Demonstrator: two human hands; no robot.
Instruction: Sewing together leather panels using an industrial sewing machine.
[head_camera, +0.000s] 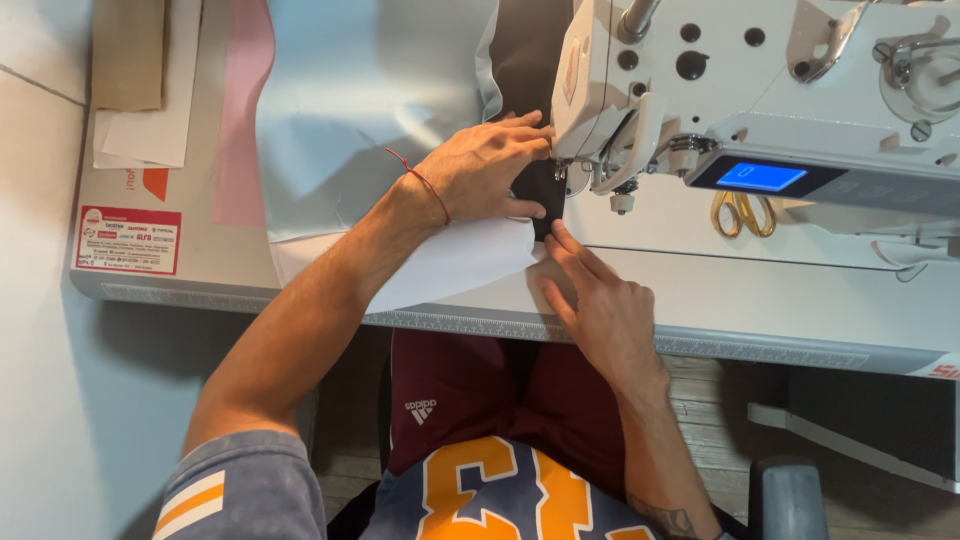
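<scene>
Feeding a dark fabric piece (540, 190) under the presser foot (562, 172) of the white industrial sewing machine (760, 90) looks like the step in hand; fabric sits at frame centre, just left of the needle area, on the white desk (720, 290).

Left hand (480, 170): flat, palm down, fingers spread and pointing right, pressing the dark fabric and the white fabric sheet (450, 265) beneath the wrist. No pinch, an open pressing grip, fingertips touching the machine head. Thin red cord bracelet (425, 183) at the wrist. Forearm runs diagonally from lower left of frame.

Right hand (600, 300): comes in from lower centre, index and middle fingers extended up-left, tips on the lower edge of the dark fabric near the white sheet's corner. Grip also open, steering with fingertips, holding nothing closed.

Judgement: next move calls for keeping both edges aligned and fingers clear of the needle; left fingertips are very close to it. Whether the foot is down, can't tell, since the hand hides it.

Also in view: gold-handled scissors (742, 212) on the machine bed at right, blue lit display panel (760, 177) above them, pale blue cloth (360, 110) and a pink strip (245, 110) upper left.
</scene>
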